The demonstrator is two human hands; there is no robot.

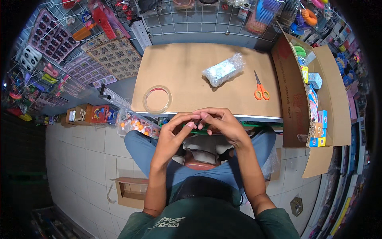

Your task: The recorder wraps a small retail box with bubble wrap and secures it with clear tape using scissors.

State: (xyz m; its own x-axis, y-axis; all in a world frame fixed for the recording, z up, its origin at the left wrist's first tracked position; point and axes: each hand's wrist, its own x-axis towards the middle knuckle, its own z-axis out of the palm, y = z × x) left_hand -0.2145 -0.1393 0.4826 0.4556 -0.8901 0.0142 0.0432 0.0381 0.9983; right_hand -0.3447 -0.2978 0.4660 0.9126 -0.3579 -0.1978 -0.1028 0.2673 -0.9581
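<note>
My left hand (174, 128) and my right hand (223, 124) meet at the fingertips in front of the table's near edge. The left thumb and forefinger are spread apart, with no object visible between them. The right thumb and forefinger curl close to the left fingertip; whether something thin lies between them is too small to tell. Beyond the hands, a bubble-wrapped package (224, 70) lies on the cardboard-covered table (185, 65). A roll of clear tape (146, 100) rests flat near the left front corner. Orange-handled scissors (260, 88) lie at the right, blades pointing away from me.
An open cardboard box (286, 95) holding several small boxes stands against the table's right side. Wire grid panels (191, 22) with hanging goods rise behind. Below the table's left front is a clear container of small balls (138, 125). A small open carton (131, 192) sits on the tiled floor.
</note>
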